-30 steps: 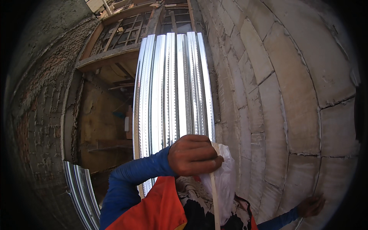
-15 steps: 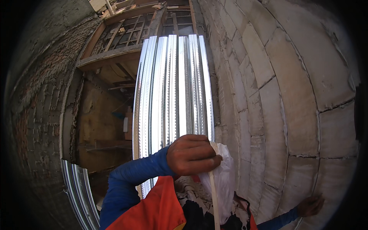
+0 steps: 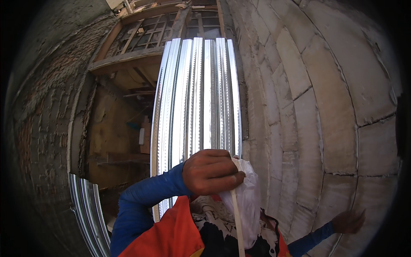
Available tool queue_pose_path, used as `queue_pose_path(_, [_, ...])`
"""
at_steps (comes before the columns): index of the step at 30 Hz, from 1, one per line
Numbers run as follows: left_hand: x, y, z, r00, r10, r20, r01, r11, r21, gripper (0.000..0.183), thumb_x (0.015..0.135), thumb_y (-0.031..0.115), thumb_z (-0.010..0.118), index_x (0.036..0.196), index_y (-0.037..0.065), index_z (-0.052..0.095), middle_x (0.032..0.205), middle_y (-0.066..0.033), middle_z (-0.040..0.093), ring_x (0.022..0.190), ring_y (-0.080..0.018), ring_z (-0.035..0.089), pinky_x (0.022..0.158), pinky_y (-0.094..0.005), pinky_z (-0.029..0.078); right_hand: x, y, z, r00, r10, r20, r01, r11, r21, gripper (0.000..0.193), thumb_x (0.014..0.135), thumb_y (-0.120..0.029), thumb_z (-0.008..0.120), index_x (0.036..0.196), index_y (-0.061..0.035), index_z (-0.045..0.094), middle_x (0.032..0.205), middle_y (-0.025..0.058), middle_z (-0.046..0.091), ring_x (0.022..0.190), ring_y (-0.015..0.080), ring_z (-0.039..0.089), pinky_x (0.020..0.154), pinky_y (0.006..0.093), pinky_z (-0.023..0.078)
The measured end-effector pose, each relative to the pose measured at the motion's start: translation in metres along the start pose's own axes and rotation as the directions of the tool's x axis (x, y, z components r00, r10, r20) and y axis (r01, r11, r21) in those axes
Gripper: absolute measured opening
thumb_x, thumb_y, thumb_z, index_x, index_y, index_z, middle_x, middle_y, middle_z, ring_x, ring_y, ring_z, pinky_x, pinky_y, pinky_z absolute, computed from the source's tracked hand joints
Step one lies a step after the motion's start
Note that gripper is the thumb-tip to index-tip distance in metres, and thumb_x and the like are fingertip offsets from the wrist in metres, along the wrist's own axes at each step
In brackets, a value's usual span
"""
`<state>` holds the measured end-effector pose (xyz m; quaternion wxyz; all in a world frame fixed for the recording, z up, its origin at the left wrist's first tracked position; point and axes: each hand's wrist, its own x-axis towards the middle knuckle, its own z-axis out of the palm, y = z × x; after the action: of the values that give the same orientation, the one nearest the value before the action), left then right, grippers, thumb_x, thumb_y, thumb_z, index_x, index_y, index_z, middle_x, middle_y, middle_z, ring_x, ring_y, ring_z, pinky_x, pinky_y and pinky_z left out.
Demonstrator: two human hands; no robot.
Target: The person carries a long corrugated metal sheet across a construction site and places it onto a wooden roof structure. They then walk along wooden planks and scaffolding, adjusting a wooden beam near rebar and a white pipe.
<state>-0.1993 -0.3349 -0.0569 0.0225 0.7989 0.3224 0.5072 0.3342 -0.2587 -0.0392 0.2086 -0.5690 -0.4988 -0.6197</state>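
My left hand (image 3: 212, 172) is closed in front of my chest, its fingers wrapped round the top of a thin white plastic bag (image 3: 250, 197). A pale, narrow strip (image 3: 237, 220) runs down from the same grip across the bag; whether it is a strap or a stick I cannot make out. What the bag contains is hidden. Out at the lower right, my right hand (image 3: 349, 222) is open with fingers stretched, at the block wall (image 3: 332, 141), and nothing shows in it.
Ribbed shiny metal decking (image 3: 184, 107) stretches ahead beneath me. To its left gapes a deep opening (image 3: 115, 132) with timber framing (image 3: 128, 60) at its far end. Another corrugated metal sheet (image 3: 88, 210) lies at the lower left, beside a rough brick wall (image 3: 47, 115).
My left hand and the bag have shifted slightly left in view. My right hand has moved a little up along the wall, its fingers now more spread.
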Motion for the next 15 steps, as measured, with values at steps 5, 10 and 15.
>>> queue_pose_path(5, [0.006, 0.005, -0.001, 1.000, -0.012, 0.028, 0.011, 0.999, 0.032, 0.017, 0.067, 0.004, 0.068, 0.081, -0.005, 0.063, 0.067, -0.0090, 0.054, 0.052, -0.0173, 0.056, 0.045, -0.0281, 0.048, 0.050, -0.141, -0.048, 0.962, 0.052, 0.267, -0.255, 0.521, 0.814, 0.053, 0.094, -0.041, 0.050, 0.129, -0.0015, 0.045, 0.120, 0.0141, 0.054, 0.112, 0.0275, 0.052, 0.097, 0.0388, 0.041])
queue_pose_path(10, [0.007, 0.003, -0.002, 1.000, -0.009, 0.017, 0.008, 0.999, 0.036, 0.018, 0.067, 0.004, 0.068, 0.082, -0.004, 0.063, 0.065, -0.0073, 0.053, 0.051, -0.0163, 0.055, 0.043, -0.0270, 0.047, 0.108, -0.226, -0.117, 0.923, -0.362, -0.129, -0.029, -0.401, 0.916, 0.078, 0.077, -0.057, 0.067, 0.136, -0.0159, 0.037, 0.118, 0.0137, 0.051, 0.110, 0.0328, 0.051, 0.088, 0.0456, 0.047])
queue_pose_path(15, [0.014, 0.005, -0.007, 0.999, 0.007, 0.054, -0.010, 0.998, 0.059, 0.018, 0.067, 0.005, 0.066, 0.082, -0.004, 0.063, 0.062, -0.0053, 0.049, 0.050, -0.0151, 0.054, 0.046, -0.0272, 0.048, 0.139, -0.249, -0.160, 0.819, -0.493, -0.295, -0.230, -0.751, 0.619, 0.052, 0.078, -0.044, 0.071, 0.123, -0.0224, 0.056, 0.118, 0.0085, 0.053, 0.108, 0.0263, 0.052, 0.083, 0.0402, 0.050])
